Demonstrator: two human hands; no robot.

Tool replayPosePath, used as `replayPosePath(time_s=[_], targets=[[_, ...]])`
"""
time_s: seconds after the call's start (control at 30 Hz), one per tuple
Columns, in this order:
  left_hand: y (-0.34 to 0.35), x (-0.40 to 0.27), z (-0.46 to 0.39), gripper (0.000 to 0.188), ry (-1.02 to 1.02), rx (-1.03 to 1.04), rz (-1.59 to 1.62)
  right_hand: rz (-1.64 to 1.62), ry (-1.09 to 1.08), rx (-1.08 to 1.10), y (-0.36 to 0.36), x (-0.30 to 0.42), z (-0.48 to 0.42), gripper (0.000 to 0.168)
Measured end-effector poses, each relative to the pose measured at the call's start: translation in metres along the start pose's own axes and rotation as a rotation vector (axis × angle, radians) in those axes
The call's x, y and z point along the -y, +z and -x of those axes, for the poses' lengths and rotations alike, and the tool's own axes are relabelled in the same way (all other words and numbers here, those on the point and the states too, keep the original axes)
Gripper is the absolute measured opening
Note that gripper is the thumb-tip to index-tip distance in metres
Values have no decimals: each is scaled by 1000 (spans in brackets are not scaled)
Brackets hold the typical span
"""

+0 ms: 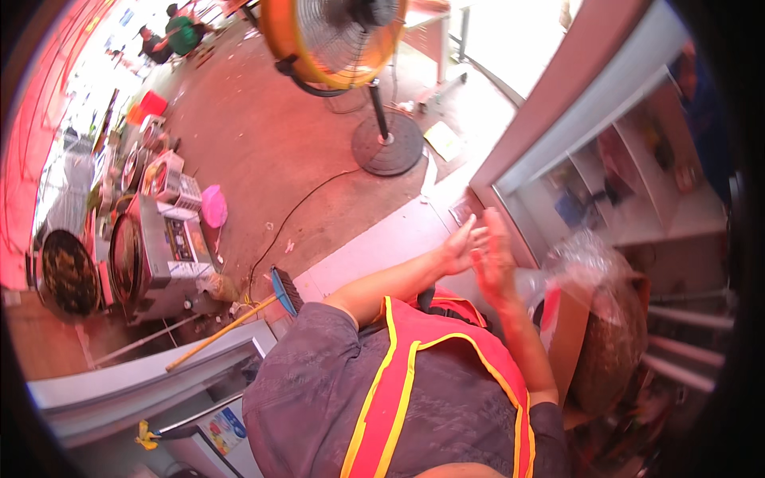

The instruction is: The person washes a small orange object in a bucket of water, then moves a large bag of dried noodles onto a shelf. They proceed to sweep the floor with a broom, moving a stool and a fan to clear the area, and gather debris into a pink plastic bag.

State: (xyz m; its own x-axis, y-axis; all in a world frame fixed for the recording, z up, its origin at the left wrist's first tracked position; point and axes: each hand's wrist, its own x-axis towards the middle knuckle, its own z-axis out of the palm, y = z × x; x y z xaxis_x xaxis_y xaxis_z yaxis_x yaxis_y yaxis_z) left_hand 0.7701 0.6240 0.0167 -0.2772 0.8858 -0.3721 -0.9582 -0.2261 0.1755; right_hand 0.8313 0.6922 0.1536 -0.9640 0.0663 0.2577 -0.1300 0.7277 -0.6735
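Observation:
My left hand (460,246) is raised in front of my chest, palm turned inward, fingers spread and nothing in them. My right hand (495,263) is held up close beside it, extended and blurred, also without an object. At this angle I cannot tell whether the two hands touch. Below them, a red apron (391,412) with yellow trim covers part of my dark shirt (311,370). Close to my right forearm stands an open cardboard box (568,340), with clear plastic wrap (588,269) by its top.
A yellow pedestal fan (334,45) stands ahead, its cable (299,206) trailing across the floor. A broom (224,331) leans at left near stoves (170,239) and pans. A glass door frame (553,89) rises at right. Two people (173,36) sit far off.

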Motion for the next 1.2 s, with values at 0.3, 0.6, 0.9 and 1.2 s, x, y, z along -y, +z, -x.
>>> replayPosePath(time_s=[0.3, 0.6, 0.9, 1.2], targets=[[-34, -102, 139, 48, 23, -6, -228, 452, 374, 629, 92, -157, 2, 49], [-203, -83, 139, 35, 213, -949, -648, 338, 413, 913, 95, -192, -31, 39], [-224, -115, 135, 28, 396, -1177, -578, 320, 263, 967, 150, -248, -146, 34], [-244, -110, 167, 27, 483, -1540, -160, 28, 544, 1095, 204, -281, -238, 29]])
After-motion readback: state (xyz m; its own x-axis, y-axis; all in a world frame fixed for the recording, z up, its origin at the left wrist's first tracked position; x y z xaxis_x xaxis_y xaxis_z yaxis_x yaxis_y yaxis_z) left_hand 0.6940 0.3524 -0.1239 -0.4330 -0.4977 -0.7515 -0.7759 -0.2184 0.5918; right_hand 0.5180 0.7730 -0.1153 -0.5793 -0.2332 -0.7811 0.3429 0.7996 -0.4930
